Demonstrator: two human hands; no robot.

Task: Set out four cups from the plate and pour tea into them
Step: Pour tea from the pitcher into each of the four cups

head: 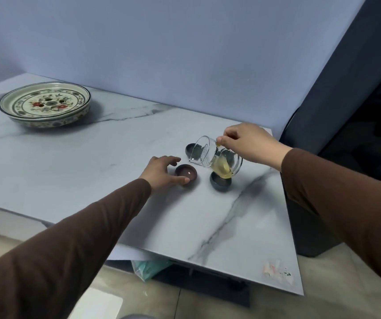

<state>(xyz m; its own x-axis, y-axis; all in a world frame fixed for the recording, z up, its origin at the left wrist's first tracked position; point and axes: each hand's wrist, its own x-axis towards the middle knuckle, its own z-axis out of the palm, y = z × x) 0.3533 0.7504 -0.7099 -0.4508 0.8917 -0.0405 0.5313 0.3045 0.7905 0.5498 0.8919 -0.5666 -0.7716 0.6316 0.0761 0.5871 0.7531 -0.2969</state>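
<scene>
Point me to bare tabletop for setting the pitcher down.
Free: the wide stretch between the patterned plate and the left hand, and the near table in front of the cups. Crowded: around the brown cup, the dark cup and the glass pitcher.

Plate [44,104]: cream, red-green floral pattern. Table [69,157]: white marble, grey veins. Brown cup [186,174]. Pale yellow tea [223,168].

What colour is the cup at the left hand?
Reddish-brown cup, seen in the head view.
</scene>
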